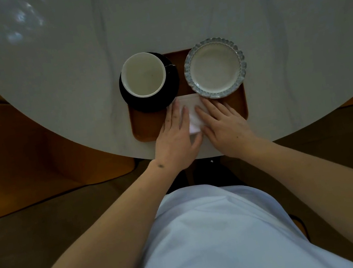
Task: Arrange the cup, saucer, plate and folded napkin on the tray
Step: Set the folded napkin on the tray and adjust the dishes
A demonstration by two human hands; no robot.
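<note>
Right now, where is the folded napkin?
In the head view the folded napkin lies on the tray at its near middle, under both flat hands, just below the gap between the saucer and the plate.

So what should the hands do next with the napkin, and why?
Probably lift both hands away. The left hand and right hand lie flat on the folded white napkin, which already rests on the wooden tray in front of the cup, black saucer and scalloped plate.

Cup and plate beyond napkin
</note>
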